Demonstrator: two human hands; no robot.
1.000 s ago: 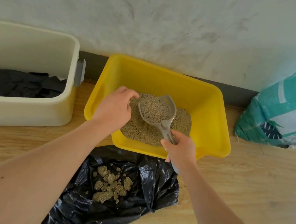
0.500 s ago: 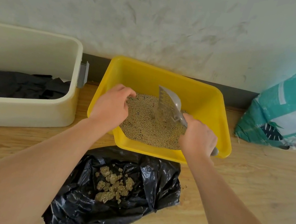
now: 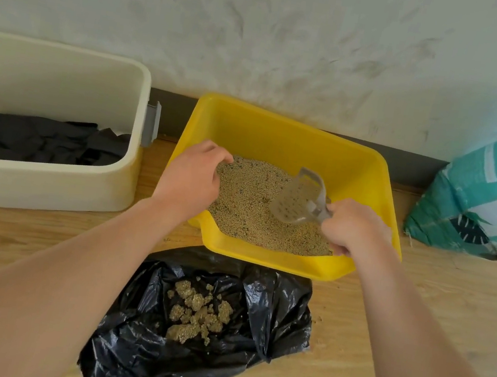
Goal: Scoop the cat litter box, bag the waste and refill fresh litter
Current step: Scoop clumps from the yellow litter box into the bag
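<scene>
- Your right hand (image 3: 354, 226) grips the litter scoop (image 3: 298, 200), handle hidden.
- Your left hand (image 3: 191, 176) grips the yellow litter box (image 3: 280, 138) rim.
- Teal bag (image 3: 479, 190): print unreadable, cut off.

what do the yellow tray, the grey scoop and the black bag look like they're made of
Yellow rectangular litter tray: likely moulded plastic, smooth and slightly glossy, with rounded corners and a rolled rim. Grey slotted scoop: probably thin plastic, semi-translucent, since specks seem to show through it. Black crumpled bag: thin plastic film, shiny, with sharp creases and bright highlights.
</scene>
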